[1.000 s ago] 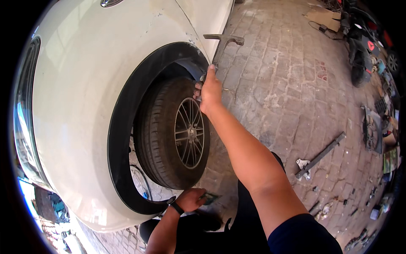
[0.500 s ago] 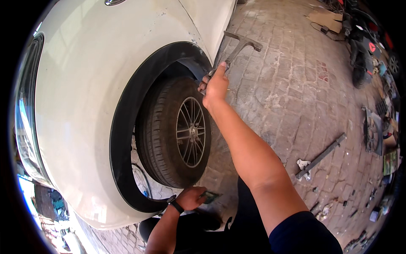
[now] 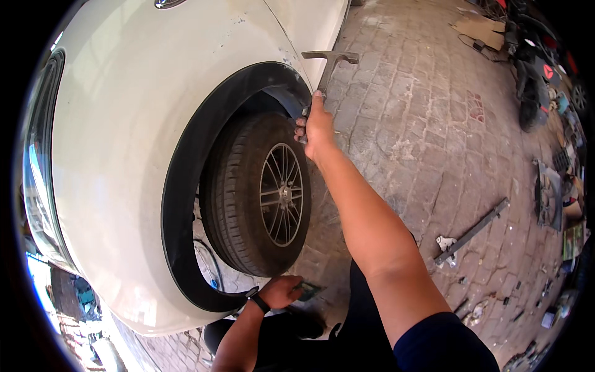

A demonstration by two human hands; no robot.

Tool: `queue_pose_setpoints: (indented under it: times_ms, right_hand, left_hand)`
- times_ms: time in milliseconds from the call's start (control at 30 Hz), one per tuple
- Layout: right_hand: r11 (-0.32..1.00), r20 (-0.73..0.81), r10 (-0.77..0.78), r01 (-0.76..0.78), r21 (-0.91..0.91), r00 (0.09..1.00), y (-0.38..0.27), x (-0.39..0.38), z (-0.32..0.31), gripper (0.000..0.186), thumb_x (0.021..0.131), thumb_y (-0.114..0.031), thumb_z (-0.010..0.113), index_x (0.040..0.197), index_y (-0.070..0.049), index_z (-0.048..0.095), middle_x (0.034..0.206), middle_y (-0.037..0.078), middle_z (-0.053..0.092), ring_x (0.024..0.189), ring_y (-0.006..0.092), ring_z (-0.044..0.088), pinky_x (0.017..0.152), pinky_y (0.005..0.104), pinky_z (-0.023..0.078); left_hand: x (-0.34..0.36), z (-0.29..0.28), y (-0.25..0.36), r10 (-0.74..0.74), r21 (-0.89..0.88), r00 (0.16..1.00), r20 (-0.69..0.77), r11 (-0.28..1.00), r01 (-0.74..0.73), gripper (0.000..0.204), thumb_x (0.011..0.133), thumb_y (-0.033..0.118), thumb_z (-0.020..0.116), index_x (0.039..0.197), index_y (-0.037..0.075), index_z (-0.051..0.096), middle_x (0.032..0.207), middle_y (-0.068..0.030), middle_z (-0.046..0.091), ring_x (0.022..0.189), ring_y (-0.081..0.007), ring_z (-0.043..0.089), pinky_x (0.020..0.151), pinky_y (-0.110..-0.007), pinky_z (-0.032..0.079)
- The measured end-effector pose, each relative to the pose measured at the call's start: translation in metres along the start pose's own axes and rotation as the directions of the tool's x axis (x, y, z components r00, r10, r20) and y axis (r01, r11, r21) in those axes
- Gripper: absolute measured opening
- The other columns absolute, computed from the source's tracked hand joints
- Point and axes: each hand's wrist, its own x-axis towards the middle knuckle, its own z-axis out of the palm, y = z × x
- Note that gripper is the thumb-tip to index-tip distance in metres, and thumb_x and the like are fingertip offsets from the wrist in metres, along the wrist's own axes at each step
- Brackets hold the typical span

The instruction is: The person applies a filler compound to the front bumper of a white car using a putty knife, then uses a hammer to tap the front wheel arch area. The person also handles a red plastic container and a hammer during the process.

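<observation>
My right hand is wrapped round the handle of a grey metal hammer with a long, two-ended head. The hammer points away from me, its head beside and overlapping the cream-white car fender near the panel gap. Small scuffs mark the paint there. Below the hand is the front wheel, inside a black wheel-arch trim. My left hand, with a dark watch at the wrist, is closed low by the tyre. A flat, dark green piece sticks out from its fingers; its kind is unclear.
Brick paving lies to the right. On it rest a long dark metal bar and a small whitish metal part. Cardboard and several loose car parts line the far right. A thin blue-ended hose or cable shows behind the tyre.
The hammer's head has swung left toward the fender, turning more upright. My right hand has shifted slightly right. My left hand stays almost in place.
</observation>
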Motion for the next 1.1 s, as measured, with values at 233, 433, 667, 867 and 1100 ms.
queue_pose_setpoints:
  times_ms: [233, 433, 667, 867, 1100]
  right_hand:
    - [0.990, -0.106, -0.086, 0.097, 0.102, 0.991, 0.003, 0.000, 0.010, 0.058, 0.104, -0.065, 0.049, 0.095, -0.007, 0.051, 0.067, 0.005, 0.050, 0.046, 0.0171, 0.042, 0.045, 0.0349, 0.038]
    - [0.993, -0.076, -0.110, 0.112, 0.024, 0.991, -0.013, 0.008, 0.001, 0.059, 0.104, -0.065, 0.049, 0.093, -0.007, 0.050, 0.068, 0.005, 0.051, 0.046, 0.0173, 0.042, 0.045, 0.0346, 0.038]
    - [0.990, -0.033, -0.116, 0.113, -0.081, 0.993, -0.011, 0.006, 0.000, 0.061, 0.104, -0.065, 0.048, 0.087, -0.007, 0.048, 0.070, 0.008, 0.053, 0.046, 0.0177, 0.044, 0.044, 0.0351, 0.040]
    - [0.964, -0.139, -0.166, 0.190, 0.185, 0.976, -0.013, 0.003, 0.007, 0.059, 0.104, -0.066, 0.048, 0.093, -0.008, 0.049, 0.067, 0.007, 0.051, 0.046, 0.0180, 0.043, 0.045, 0.0342, 0.040]
    - [0.996, -0.040, -0.075, 0.076, 0.041, 0.996, -0.008, -0.001, 0.007, 0.055, 0.104, -0.065, 0.049, 0.092, -0.011, 0.048, 0.064, 0.004, 0.049, 0.046, 0.0171, 0.043, 0.045, 0.0344, 0.039]
  left_hand:
    - [0.004, -0.005, 0.000, 0.026, -0.038, 0.999, -0.027, 0.999, -0.027, 0.030, 0.095, 0.023, 0.065, 0.108, -0.004, 0.063, 0.092, -0.0290, 0.065, 0.090, -0.0491, 0.064, 0.078, -0.052, 0.050]
    - [0.000, -0.001, -0.003, 0.026, -0.013, 1.000, -0.011, 1.000, -0.026, 0.031, 0.096, 0.024, 0.065, 0.111, -0.003, 0.063, 0.094, -0.0286, 0.066, 0.092, -0.0483, 0.064, 0.079, -0.052, 0.051]
    - [0.002, -0.005, 0.001, -0.032, -0.029, 0.998, 0.056, 0.999, 0.034, 0.039, 0.097, 0.027, 0.064, 0.121, -0.003, 0.063, 0.102, -0.0286, 0.068, 0.100, -0.0484, 0.064, 0.085, -0.052, 0.051]
    - [0.003, -0.004, 0.005, 0.032, -0.086, 0.999, -0.034, 0.996, -0.035, 0.028, 0.096, 0.024, 0.065, 0.103, -0.003, 0.059, 0.092, -0.0290, 0.065, 0.090, -0.0482, 0.063, 0.076, -0.051, 0.049]
    - [0.001, 0.004, -0.008, 0.016, -0.062, 1.000, -0.025, 0.998, -0.017, 0.030, 0.096, 0.023, 0.066, 0.108, -0.003, 0.062, 0.091, -0.0290, 0.065, 0.089, -0.0481, 0.064, 0.076, -0.051, 0.050]
